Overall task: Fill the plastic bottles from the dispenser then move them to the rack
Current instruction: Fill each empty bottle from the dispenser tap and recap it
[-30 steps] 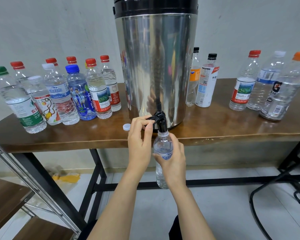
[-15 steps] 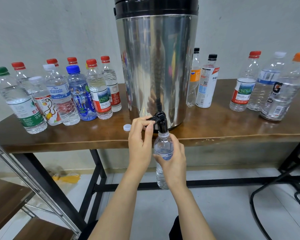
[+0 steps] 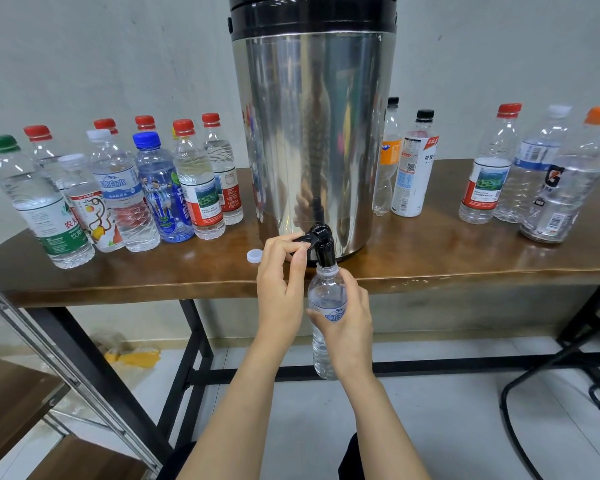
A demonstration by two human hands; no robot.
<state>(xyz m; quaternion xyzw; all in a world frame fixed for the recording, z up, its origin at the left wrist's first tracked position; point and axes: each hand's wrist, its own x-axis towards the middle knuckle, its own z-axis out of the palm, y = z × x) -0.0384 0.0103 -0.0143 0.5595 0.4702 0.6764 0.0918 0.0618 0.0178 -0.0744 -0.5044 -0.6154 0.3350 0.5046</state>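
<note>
A tall steel dispenser point(image 3: 312, 133) stands on the brown table point(image 3: 447, 258). Its black tap point(image 3: 321, 242) juts over the front edge. My left hand point(image 3: 281, 285) pinches the tap's lever. My right hand point(image 3: 349, 323) grips a clear uncapped bottle point(image 3: 326, 296) upright, its mouth right under the spout. The bottle's white cap point(image 3: 254, 255) lies on the table left of the tap. Water fills most of the bottle; the exact level is hard to tell.
Several capped bottles point(image 3: 118, 192) stand on the table's left, more bottles point(image 3: 534, 178) on its right and two behind the dispenser point(image 3: 409, 168). A wooden-shelved metal rack point(image 3: 18, 396) is at lower left. Black chair legs point(image 3: 568, 372) sit at lower right.
</note>
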